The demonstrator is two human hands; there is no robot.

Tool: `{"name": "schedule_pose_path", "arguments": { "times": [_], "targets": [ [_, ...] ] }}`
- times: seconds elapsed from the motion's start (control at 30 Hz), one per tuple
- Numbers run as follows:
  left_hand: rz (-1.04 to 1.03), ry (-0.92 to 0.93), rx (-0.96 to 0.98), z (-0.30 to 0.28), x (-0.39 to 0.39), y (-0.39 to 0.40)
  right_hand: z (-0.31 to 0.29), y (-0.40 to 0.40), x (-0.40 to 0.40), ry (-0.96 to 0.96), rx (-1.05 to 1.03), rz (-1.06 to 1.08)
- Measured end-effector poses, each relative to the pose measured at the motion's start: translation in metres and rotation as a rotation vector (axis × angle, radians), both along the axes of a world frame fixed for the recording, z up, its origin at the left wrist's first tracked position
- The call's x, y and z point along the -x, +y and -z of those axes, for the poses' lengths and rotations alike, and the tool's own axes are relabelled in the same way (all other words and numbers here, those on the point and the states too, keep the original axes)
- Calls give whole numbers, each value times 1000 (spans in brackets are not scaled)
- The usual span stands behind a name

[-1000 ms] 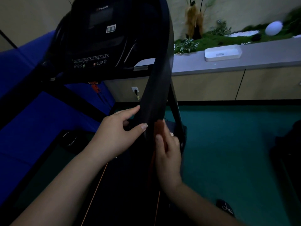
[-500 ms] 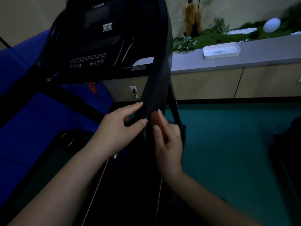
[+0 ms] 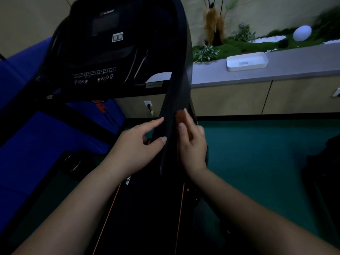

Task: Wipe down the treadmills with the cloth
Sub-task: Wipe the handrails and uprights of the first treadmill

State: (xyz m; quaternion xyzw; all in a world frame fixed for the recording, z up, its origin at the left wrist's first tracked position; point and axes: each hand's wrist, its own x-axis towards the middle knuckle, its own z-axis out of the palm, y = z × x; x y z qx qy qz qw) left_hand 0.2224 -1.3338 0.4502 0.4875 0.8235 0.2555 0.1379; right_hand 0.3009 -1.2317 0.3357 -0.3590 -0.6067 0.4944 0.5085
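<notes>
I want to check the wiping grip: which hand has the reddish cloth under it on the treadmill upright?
The right hand: its fingers press the reddish cloth against the upright. The left hand touches it bare.

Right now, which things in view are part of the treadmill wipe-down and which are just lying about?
In the job:
- treadmill upright, touched by left hand
- orange cloth under right hand
- treadmill console

Lying about:
- white tray on the ledge
- white globe among the plants
- blue mats
</notes>
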Motion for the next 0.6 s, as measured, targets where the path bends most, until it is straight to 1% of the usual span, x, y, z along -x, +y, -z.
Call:
{"name": "schedule_pose_path", "arguments": {
  "times": [0.1,0.17,0.23,0.3,0.43,0.53,0.6],
  "targets": [
    [-33,-25,8,2,5,14,14,3,1,-45,94,-9],
    [-48,-30,10,2,9,24,17,-13,-4,9,50,-32],
    [-63,-28,13,2,15,35,12,-10,-2,45,-22,-48],
    [-73,-35,7,3,21,45,1,20,11,23,-41,-42],
    [-100,-35,-8,3,26,69,-7,82,31,-37,20,-40],
    [-97,-53,2,2,32,90,1,70,24,-36,83,-85],
    [-92,-39,6,2,38,104,-2,59,20,6,54,-103]
  ]
}}
